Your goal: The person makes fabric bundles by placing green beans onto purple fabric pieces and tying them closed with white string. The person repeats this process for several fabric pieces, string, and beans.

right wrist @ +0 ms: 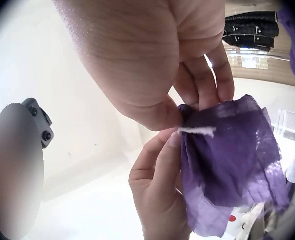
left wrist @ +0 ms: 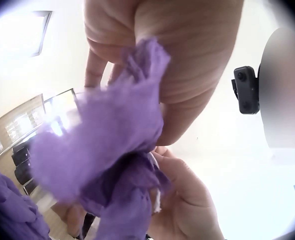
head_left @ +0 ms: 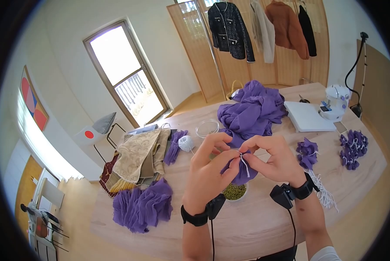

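Observation:
In the head view, both hands meet at a gathered piece of purple cloth, close over a bowl of small green beans. My left hand pinches the cloth from the left with thumb and fingertips. From the other side my right hand pinches it at the gathered neck, fingertips against those of the left. White yarn goes round that neck, and a short end hangs down over the cloth. In the right wrist view the yarn end lies across the purple folds, which spread out below the fingers.
Left lie folded fabrics, pleated purple cloth and a white yarn ball. A purple heap is at the back, with a white sewing machine to its right. Tied purple bundles and loose white yarn lie right.

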A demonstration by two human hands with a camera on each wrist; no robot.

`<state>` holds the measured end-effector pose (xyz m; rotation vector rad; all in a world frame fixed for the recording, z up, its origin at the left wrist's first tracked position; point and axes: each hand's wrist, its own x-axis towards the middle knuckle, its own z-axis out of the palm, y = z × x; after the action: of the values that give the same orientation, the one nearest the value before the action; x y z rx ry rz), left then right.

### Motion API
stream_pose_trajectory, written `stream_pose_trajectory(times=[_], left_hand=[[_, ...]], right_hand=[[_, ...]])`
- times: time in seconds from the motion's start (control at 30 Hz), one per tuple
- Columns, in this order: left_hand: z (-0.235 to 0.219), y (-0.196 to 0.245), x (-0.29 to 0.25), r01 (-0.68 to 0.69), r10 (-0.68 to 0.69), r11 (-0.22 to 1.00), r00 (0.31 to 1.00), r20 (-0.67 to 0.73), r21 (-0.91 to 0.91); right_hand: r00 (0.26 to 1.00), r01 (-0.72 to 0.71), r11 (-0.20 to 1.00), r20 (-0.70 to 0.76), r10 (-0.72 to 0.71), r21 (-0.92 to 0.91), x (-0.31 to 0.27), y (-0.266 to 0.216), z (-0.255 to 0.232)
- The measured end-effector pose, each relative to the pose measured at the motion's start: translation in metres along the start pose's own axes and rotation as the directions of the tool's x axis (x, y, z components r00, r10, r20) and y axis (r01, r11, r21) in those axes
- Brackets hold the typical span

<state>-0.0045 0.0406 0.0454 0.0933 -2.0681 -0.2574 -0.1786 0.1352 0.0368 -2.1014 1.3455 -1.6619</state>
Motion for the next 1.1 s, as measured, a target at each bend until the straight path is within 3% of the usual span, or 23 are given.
stream_pose_trajectory(times=[0.33,0.43,0.63,0.73,1.03,1.1], left_hand=[[0.006,0.008,0.004,-0.121,0.119,0.959,0.993,0.026,0.258],[0.006,0.01,0.005,-0.14,0.137,0.957,0.99,0.027,0.256],[0.007,0.005,0.002,-0.13,0.139,0.982,0.989,-0.052,0.138],[0.008,0.002,0.001,-0.114,0.122,0.992,0.982,-0.144,0.06],[0.013,-0.003,-0.003,-0.007,-0.066,0.963,0.964,-0.259,-0.269],[0.01,0.0,0.0,-0.006,-0.05,0.975,0.968,-0.247,-0.222]], right_hand=[[0.999,-0.043,0.997,0.018,0.044,-0.059,0.0,-0.008,-0.001],[1.0,-0.015,0.996,0.023,0.017,-0.082,-0.001,-0.009,-0.002],[0.997,-0.054,0.999,0.049,0.054,-0.007,-0.001,-0.011,-0.003],[0.996,-0.085,0.988,0.028,0.082,0.128,-0.002,-0.006,-0.001],[0.991,-0.128,0.946,-0.007,0.137,0.298,-0.003,-0.011,-0.002],[0.99,-0.124,0.95,-0.023,0.136,0.286,-0.003,-0.01,-0.002]])
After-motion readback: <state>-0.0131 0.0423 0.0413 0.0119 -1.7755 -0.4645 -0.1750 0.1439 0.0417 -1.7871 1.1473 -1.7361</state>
